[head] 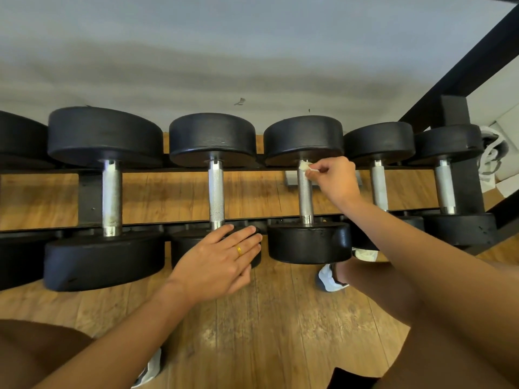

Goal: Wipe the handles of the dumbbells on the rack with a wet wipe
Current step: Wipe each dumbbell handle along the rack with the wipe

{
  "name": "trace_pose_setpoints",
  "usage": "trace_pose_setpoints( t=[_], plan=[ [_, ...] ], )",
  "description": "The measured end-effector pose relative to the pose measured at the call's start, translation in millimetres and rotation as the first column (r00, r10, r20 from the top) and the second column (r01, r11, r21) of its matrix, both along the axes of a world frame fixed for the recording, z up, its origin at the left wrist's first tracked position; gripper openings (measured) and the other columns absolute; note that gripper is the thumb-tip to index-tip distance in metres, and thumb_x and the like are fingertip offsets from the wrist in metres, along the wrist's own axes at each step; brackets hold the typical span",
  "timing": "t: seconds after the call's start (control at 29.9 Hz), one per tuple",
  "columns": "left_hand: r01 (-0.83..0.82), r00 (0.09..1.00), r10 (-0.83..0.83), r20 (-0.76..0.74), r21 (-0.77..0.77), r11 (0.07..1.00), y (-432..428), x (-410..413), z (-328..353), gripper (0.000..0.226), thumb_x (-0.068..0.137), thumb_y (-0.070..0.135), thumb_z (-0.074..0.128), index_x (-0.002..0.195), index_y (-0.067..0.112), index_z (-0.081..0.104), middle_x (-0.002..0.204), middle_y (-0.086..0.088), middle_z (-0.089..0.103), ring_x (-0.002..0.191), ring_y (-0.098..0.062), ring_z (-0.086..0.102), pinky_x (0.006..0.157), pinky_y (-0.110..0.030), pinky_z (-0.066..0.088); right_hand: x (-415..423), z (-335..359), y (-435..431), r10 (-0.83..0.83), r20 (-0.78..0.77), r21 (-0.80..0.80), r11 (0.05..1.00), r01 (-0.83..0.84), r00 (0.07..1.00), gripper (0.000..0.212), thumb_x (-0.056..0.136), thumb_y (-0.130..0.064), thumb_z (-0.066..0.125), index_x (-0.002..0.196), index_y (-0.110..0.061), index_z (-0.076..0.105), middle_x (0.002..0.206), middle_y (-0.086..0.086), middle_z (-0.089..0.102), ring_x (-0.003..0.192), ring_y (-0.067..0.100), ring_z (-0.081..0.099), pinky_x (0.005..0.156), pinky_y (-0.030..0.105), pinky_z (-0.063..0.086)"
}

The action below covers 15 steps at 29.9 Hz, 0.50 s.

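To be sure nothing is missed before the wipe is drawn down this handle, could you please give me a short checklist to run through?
1. The wet wipe pinched in the right hand: ok.
2. Wipe touching the handle at its far end: ok.
3. Handle bare below the wipe, nothing in the way: ok.
4. The left hand off this handle, flat on the neighbouring dumbbell, on its near head: ok.
5. This dumbbell seated across the rack: ok.
6. Wipe moist enough: cannot tell.
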State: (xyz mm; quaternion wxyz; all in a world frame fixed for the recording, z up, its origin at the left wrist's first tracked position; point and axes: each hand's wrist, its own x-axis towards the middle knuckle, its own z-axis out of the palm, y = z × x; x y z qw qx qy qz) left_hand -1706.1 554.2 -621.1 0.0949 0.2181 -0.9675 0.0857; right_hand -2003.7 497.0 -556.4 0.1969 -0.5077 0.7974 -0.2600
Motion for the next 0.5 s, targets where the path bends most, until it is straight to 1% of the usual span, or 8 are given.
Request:
trace_pose_setpoints(
  t=[0.07,0.13,0.17,0.23,0.3,0.37,0.43,0.5],
  plan=[
    [-0.003,1.0,0.003,0.0,0.004,1.0,0.3,0.3,-0.9,0.045,0.104,0.038,0.041,0.136,0.018,0.065,0.146,-0.003,0.059,0.143,-0.02,0.047,0.118,-0.045,0.033,-0.4,-2.4,7.9,0.032,-0.031,0.105,0.994,-0.028,0.999,0.021,0.092,-0.018,0.071,0.112,-0.009,0.074,0.111,0.004,0.071,0.099,0.011,0.061,0.089,0.022,0.041],
    [0.001,1.0,-0.001,-0.007,0.004,1.0,0.0,0.4,-1.1,0.045,0.104,0.038,0.042,0.136,0.018,0.066,0.146,-0.003,0.059,0.143,-0.02,0.048,0.118,-0.045,0.033,-1.2,-8.3,17.6,0.04,-0.025,0.176,0.984,-0.035,0.999,0.022,0.093,-0.017,0.069,0.113,-0.008,0.073,0.111,0.006,0.071,0.099,0.012,0.061,0.086,0.023,0.043],
    [0.003,1.0,-0.003,-0.009,0.002,1.0,0.0,0.5,-0.7,0.045,0.103,0.038,0.042,0.135,0.018,0.066,0.146,-0.003,0.059,0.143,-0.02,0.048,0.118,-0.045,0.032,-0.9,-10.4,20.9,0.04,-0.017,0.179,0.983,-0.036,0.999,0.022,0.094,-0.018,0.068,0.113,-0.008,0.073,0.11,0.007,0.071,0.098,0.012,0.061,0.084,0.022,0.043],
    [0.002,1.0,-0.002,-0.013,-0.004,1.0,0.2,0.5,0.0,0.045,0.103,0.038,0.043,0.135,0.018,0.067,0.145,-0.003,0.06,0.142,-0.02,0.048,0.118,-0.044,0.03,1.8,-10.4,21.0,0.04,-0.026,0.133,0.99,-0.036,0.999,0.022,0.096,-0.018,0.065,0.114,-0.008,0.073,0.109,0.007,0.072,0.094,0.009,0.06,0.081,0.019,0.041],
    [0.0,1.0,0.0,-0.012,-0.006,1.0,0.5,0.5,0.3,0.045,0.103,0.038,0.043,0.135,0.018,0.067,0.145,-0.003,0.06,0.143,-0.02,0.048,0.119,-0.044,0.031,3.8,-4.5,14.7,0.042,-0.05,0.068,0.997,-0.038,0.998,0.02,0.097,-0.018,0.063,0.112,-0.008,0.073,0.108,0.007,0.072,0.092,0.007,0.057,0.084,0.021,0.04],
    [-0.003,1.0,0.003,-0.004,-0.006,1.0,0.6,0.5,-0.3,0.045,0.103,0.038,0.042,0.136,0.018,0.066,0.146,-0.003,0.059,0.143,-0.02,0.047,0.119,-0.045,0.031,3.4,2.1,8.0,0.05,-0.062,0.047,0.998,-0.047,0.997,0.019,0.097,-0.017,0.064,0.111,-0.009,0.073,0.107,0.006,0.071,0.093,0.007,0.056,0.086,0.022,0.039],
    [-0.002,1.0,0.002,0.004,-0.002,1.0,0.1,0.7,-0.6,0.045,0.104,0.038,0.041,0.136,0.017,0.065,0.146,-0.003,0.059,0.144,-0.02,0.047,0.119,-0.045,0.031,1.6,4.0,5.7,0.069,-0.078,0.075,0.995,-0.063,0.995,0.018,0.096,-0.016,0.066,0.11,-0.009,0.074,0.106,0.005,0.071,0.093,0.008,0.057,0.085,0.023,0.04],
    [-0.002,1.0,0.002,0.004,0.003,1.0,0.1,0.4,-0.1,0.046,0.104,0.038,0.04,0.136,0.017,0.065,0.146,-0.004,0.059,0.143,-0.02,0.047,0.119,-0.045,0.029,1.0,3.4,8.4,0.109,-0.124,0.151,0.984,-0.09,0.986,0.017,0.094,-0.017,0.068,0.108,-0.01,0.074,0.103,0.003,0.071,0.091,0.009,0.058,0.082,0.023,0.042]
  ],
)
